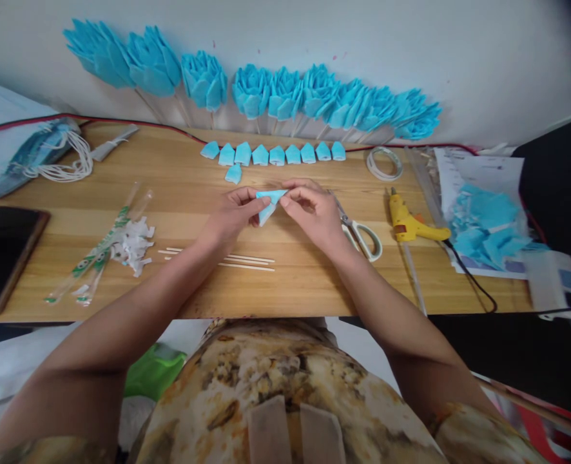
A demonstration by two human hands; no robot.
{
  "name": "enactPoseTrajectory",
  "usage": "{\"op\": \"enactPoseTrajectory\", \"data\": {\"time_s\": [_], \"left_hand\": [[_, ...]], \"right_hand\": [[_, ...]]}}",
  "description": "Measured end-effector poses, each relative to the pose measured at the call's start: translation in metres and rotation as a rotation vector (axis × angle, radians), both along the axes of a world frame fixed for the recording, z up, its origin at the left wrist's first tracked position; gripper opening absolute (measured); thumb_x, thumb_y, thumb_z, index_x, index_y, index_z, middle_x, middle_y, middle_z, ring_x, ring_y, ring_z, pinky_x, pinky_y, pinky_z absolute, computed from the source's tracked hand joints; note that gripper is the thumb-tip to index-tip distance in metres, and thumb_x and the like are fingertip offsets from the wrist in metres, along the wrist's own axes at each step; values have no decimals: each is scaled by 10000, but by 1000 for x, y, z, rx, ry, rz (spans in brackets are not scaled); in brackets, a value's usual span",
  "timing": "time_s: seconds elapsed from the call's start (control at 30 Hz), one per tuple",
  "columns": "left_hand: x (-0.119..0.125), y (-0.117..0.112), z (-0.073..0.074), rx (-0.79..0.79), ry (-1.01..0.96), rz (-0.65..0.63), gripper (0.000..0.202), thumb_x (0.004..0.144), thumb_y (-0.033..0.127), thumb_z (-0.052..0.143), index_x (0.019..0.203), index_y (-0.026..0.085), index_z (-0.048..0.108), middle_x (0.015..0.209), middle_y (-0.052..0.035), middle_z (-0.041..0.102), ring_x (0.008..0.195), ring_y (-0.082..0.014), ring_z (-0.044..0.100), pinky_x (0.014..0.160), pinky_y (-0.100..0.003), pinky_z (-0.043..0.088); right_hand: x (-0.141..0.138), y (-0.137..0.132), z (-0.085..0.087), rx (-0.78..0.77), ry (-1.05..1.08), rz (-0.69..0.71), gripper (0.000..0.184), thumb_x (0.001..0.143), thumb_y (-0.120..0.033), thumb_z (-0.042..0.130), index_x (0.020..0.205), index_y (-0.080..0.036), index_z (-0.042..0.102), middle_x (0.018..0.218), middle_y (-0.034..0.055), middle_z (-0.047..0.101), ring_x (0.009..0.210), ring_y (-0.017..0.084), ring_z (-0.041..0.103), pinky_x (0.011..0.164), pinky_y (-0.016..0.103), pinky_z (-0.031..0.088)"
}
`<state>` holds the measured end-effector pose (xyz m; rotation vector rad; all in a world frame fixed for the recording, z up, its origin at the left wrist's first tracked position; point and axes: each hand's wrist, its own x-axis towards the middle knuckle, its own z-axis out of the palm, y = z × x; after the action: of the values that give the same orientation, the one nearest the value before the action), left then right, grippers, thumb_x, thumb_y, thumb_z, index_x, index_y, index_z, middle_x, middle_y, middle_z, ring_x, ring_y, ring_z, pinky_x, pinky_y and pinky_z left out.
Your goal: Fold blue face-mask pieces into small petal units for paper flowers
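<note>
Right, from my far-off seat I have both hands up over the middle of the desk [314,293], and between them sits a small blue piece [267,212], its edges coming to a point. My left hand [234,214] has its grip pinching the piece, thumb laid across the face; my right hand [317,209] matches it, thumb and fingertips pressed together on the upper right corner. Just beyond, nine folded shapes [276,156] line up, with a single extra shape [233,174] below the row near its left end. Beside my right wrist lie the scissors [379,247], partly hidden. Further right, it's the yellow glue gun [406,224], and past that a blue heap [483,222]. Over to the left, thin sticks [247,260] run beneath my left forearm, and white scraps [133,248] sit against green-printed packets [96,248]. And along the back, blue flowers [285,93] lean on the wall!
</note>
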<state>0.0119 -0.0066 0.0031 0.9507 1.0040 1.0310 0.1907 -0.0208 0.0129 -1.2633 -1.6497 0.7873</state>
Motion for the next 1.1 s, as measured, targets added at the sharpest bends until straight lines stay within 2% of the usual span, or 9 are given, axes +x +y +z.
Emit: {"op": "enactPoseTrajectory", "data": {"time_s": [0.33, 0.63, 0.87, 0.97, 1.1], "left_hand": [[-1, -1, -4, 59, 30, -31, 296, 682, 379, 846, 654, 167, 642, 592, 28, 605, 521, -70, 499, 533, -217, 404], [-1, 0, -7, 76, 57, -35, 329, 704, 429, 850, 666, 172, 649, 613, 30, 613, 530, -77, 511, 564, -236, 423], [1, -1, -2, 63, 80, -31, 273, 704, 372, 833, 642, 167, 662, 588, 31, 604, 526, -74, 498, 550, -228, 409], [1, -1, -1, 40, 55, -13, 260, 702, 354, 831, 650, 163, 661, 592, 27, 610, 526, -73, 500, 543, -221, 412], [1, 1, -2, 2, 16, 14, 256, 696, 321, 836, 642, 162, 643, 597, 25, 605, 523, -72, 499, 537, -217, 418]], "right_hand": [[-2, 1, -5, -181, 182, 42, 203, 805, -404, 723, 716, -227, 676, 1173, 45, 694, 1117, 216, 625, 860, 336, 482], [-2, 1, -8, -219, 214, 37, 257, 792, -441, 740, 692, -223, 646, 1189, 40, 680, 1163, 216, 608, 950, 346, 464], [-2, 1, -7, -207, 220, 47, 262, 794, -418, 745, 676, -217, 627, 1172, 40, 678, 1151, 214, 608, 1024, 368, 435], [-2, 1, -5, -231, 253, 8, 265, 825, -435, 708, 701, -218, 619, 1135, 34, 683, 1098, 204, 612, 950, 347, 476], [-2, 1, -2, -323, 347, -21, 267, 832, -473, 690, 779, -220, 623, 897, 23, 662, 889, 174, 607, 742, 298, 507]]}}
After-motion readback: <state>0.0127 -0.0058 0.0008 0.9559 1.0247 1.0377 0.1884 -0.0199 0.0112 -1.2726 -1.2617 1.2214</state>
